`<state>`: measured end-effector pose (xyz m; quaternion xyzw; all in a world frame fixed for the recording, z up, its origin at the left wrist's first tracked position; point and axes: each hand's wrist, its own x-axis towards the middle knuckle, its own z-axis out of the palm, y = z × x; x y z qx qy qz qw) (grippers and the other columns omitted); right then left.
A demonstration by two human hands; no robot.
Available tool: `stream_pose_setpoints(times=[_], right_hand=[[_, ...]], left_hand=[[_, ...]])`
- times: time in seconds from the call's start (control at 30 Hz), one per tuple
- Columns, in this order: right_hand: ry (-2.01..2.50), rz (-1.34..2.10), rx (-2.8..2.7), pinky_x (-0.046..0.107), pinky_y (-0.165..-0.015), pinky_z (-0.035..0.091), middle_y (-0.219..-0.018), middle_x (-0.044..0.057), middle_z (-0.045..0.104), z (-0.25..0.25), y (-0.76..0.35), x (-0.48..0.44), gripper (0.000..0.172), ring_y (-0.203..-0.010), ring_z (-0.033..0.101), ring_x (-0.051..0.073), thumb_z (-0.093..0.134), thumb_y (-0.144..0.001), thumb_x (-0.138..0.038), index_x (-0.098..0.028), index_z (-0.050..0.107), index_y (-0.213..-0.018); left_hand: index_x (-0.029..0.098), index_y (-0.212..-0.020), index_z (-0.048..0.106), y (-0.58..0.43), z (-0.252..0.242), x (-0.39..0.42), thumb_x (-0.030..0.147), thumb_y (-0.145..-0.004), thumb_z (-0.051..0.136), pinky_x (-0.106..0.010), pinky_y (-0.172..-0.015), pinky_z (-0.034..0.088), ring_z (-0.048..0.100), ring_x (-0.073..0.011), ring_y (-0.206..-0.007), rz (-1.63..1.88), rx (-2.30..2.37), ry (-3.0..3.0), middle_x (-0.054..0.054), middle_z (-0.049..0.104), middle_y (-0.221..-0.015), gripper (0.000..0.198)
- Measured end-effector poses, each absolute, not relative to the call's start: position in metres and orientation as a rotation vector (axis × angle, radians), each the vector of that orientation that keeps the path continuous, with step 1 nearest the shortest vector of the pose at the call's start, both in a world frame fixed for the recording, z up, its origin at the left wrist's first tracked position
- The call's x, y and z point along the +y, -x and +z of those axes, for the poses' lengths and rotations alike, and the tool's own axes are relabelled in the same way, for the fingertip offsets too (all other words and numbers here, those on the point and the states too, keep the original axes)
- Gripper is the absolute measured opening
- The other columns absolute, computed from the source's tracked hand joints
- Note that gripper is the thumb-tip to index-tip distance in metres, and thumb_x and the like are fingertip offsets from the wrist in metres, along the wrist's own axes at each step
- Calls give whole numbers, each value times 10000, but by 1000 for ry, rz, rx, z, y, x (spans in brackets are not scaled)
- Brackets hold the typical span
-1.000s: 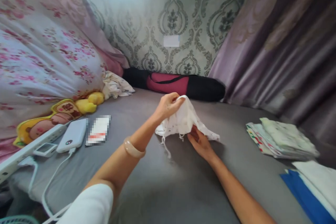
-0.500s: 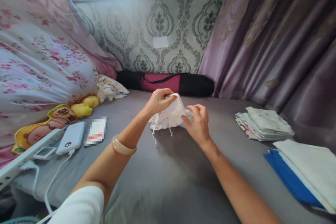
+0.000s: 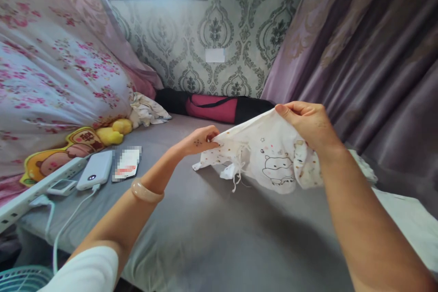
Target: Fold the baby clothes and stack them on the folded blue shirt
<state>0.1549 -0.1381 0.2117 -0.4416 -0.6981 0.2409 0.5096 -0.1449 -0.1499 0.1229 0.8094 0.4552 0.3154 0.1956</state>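
A small white baby top [image 3: 270,164] with a cartoon animal print, dotted fabric and tie strings is stretched between my hands above the grey bed. My left hand [image 3: 200,140] pinches its left end, thumb and fingers closed on the cloth. Higher up and to the right, my right hand [image 3: 306,123] grips the upper edge of the top, pulling it taut. The strings hang in a loose bunch near the middle, and a patterned sleeve droops beside my right forearm.
On the left lie a power strip [image 3: 48,187], a white power bank [image 3: 96,169] with its cable, a blurred packet [image 3: 126,163] and yellow plush toys [image 3: 109,132]. A black and maroon bag [image 3: 212,108] rests along the wall. Folded white cloth [image 3: 404,219] lies at right, partly behind my right arm.
My right hand has moved right and up, drawing the bunched baby top out wide so its print shows. My left hand has shifted slightly left and down. The view has turned a little.
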Motion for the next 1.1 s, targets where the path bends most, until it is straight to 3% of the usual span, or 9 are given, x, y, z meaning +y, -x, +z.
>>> stream_pose_setpoints(times=[0.13, 0.23, 0.33, 0.43, 0.53, 0.6, 0.7, 0.83, 1.1], right_hand=[[1087, 503, -1763, 238, -477, 377, -668, 32, 655, 235, -170, -146, 446, -554, 523, 109, 741, -717, -554, -134, 738, -867], [1098, 508, -1853, 246, -513, 395, -702, 53, 684, 250, -184, -150, 390, -590, 542, 110, 756, -720, -485, -123, 743, -866], [1051, 316, -1833, 267, -586, 435, -793, 61, 710, 257, -190, -152, 326, -658, 573, 127, 731, -761, -447, -153, 754, -900], [1002, 67, -1844, 276, -669, 459, -847, 48, 709, 253, -186, -149, 305, -735, 598, 145, 656, -829, -453, -183, 755, -930], [1076, 368, -2197, 270, -625, 473, -764, 19, 698, 244, -182, -136, 327, -673, 609, 152, 710, -759, -486, -188, 755, -885], [1124, 543, -2244, 264, -585, 475, -704, 4, 687, 239, -183, -125, 342, -635, 611, 155, 730, -724, -502, -182, 753, -843], [1159, 504, -2166, 250, -554, 467, -621, -9, 662, 236, -186, -114, 345, -611, 609, 156, 739, -701, -517, -174, 744, -743], [1094, 716, -2325, 261, -585, 500, -669, 6, 693, 240, -191, -111, 391, -654, 636, 170, 763, -646, -563, -183, 752, -738], [1142, 656, -2182, 283, -596, 513, -589, -9, 661, 235, -199, -108, 400, -640, 643, 182, 811, -565, -570, -191, 738, -670]], left_hand=[[185, -920, 501, 149, 126, -143, 376, -800, 615, -186, -524, 328, 455, -85, -566, 1137, 1222, -2094, 60, 528, -638, 252], [165, -814, 544, 154, 156, -146, 389, -789, 635, -189, -511, 325, 438, -76, -551, 1334, 1202, -2099, 51, 496, -604, 243], [145, -825, 630, 156, 193, -153, 407, -817, 599, -198, -539, 367, 496, -94, -615, 1559, 1230, -2138, 9, 567, -670, 264], [163, -775, 672, 157, 215, -150, 398, -804, 589, -199, -534, 397, 534, -108, -620, 1259, 1189, -2263, 16, 600, -657, 251], [173, -607, 654, 158, 219, -131, 346, -656, 713, -200, -485, 400, 522, -108, -533, 610, 1084, -2340, 35, 575, -546, 189], [169, -640, 668, 159, 219, -118, 338, -660, 719, -200, -499, 418, 528, -104, -535, 847, 1113, -2295, 26, 594, -559, 178], [163, -765, 683, 159, 218, -109, 366, -725, 694, -198, -541, 446, 554, -100, -577, 1284, 1107, -2151, 5, 635, -630, 207], [167, -713, 681, 158, 215, -113, 397, -638, 781, -215, -558, 473, 591, -123, -605, 917, 1018, -2194, -10, 659, -657, 262], [171, -730, 705, 162, 211, -109, 462, -708, 721, -280, -695, 513, 628, -158, -757, 1185, 999, -2140, -50, 689, -798, 292]])
